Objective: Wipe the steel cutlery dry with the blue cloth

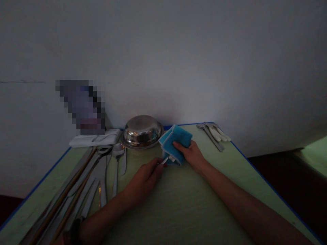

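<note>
My right hand (192,154) is closed on a folded blue cloth (182,136) with pale edging, thumb pressed on its top face. In my left hand (152,172) is a thin, shiny metal piece of cutlery (166,160). Its far end meets the lower part of the cloth, where a small whitish patch shows; whether it is a spoon or a fork cannot be made out. Both hands are just above the middle of the pale green table (184,200). Behind the cloth, slightly left, sits an upturned shiny metal bowl (143,127).
Several long metal utensils, some with wooden handles (79,195), lie along the left side beside a spoon (117,151). A folded white cloth (84,139) is at the back left, below a blurred-out object (83,105). More cutlery (211,134) rests at the back right. A wall (178,68) stands behind.
</note>
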A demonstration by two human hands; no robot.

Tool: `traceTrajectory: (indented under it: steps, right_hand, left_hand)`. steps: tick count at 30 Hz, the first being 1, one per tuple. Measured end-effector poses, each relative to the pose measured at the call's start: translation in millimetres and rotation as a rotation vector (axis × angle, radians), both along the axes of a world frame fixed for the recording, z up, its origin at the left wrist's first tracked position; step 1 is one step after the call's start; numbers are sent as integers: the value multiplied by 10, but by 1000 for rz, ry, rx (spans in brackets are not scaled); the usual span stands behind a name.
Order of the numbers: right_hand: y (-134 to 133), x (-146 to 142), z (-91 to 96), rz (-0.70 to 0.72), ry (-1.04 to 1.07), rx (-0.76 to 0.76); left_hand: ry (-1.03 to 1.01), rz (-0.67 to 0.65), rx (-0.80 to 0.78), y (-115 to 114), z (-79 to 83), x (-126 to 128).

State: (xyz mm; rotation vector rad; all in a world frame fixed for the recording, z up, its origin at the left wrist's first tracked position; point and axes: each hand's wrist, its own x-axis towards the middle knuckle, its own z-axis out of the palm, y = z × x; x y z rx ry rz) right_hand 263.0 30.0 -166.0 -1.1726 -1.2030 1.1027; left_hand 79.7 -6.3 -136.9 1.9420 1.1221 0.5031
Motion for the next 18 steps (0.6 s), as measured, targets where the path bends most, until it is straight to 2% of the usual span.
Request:
traceTrajectory:
  steps: [9, 14, 18]
  right_hand:
    - [-1, -1, -10, -143, -126, -43]
    - [10, -11, -51, -187, -53, -42]
    - [52, -19, -104, -219, 108, -44]
  left_hand:
    - [-1, -18, 1, -12, 33, 3]
    - [-21, 3, -5, -7, 35, 14]
    - [-34, 33, -46, -13, 6, 24]
